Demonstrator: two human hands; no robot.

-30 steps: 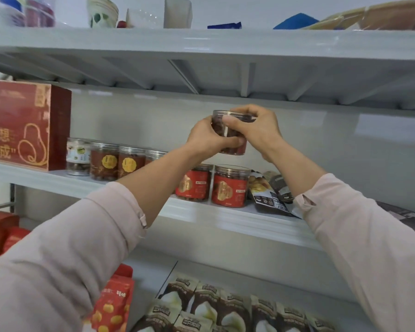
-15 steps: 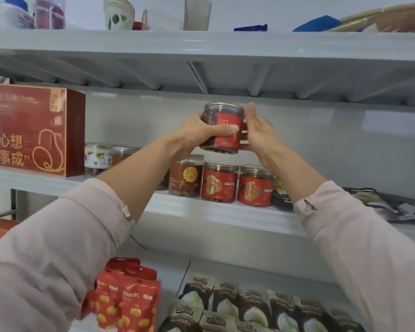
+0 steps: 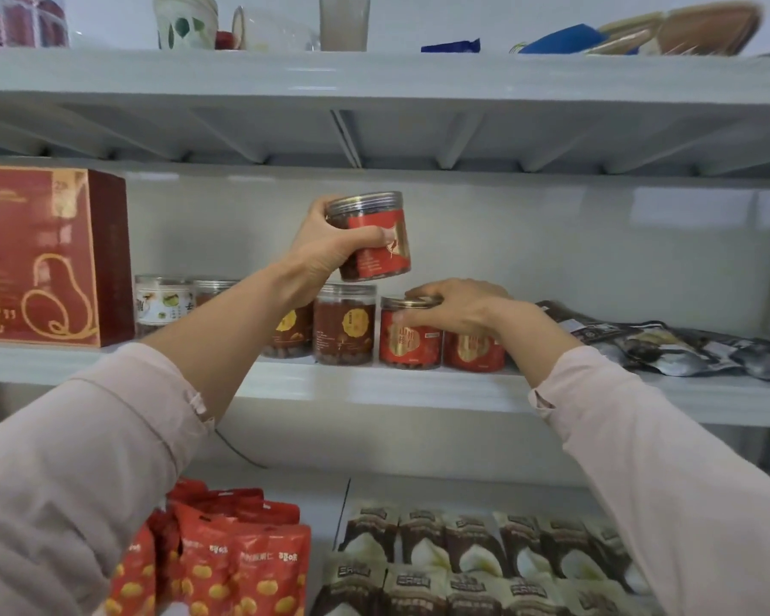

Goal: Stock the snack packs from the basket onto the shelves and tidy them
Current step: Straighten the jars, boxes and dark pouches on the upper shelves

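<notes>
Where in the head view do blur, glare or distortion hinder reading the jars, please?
Head view: wide-angle bowing slightly curves the upper shelf; glare patches mark the back wall; the red box and dark pouches near the edges are smeared; the held jar in the left hand is sharpest, small print unreadable; the right hand grips and hides the lid of the shelf jar.
</notes>
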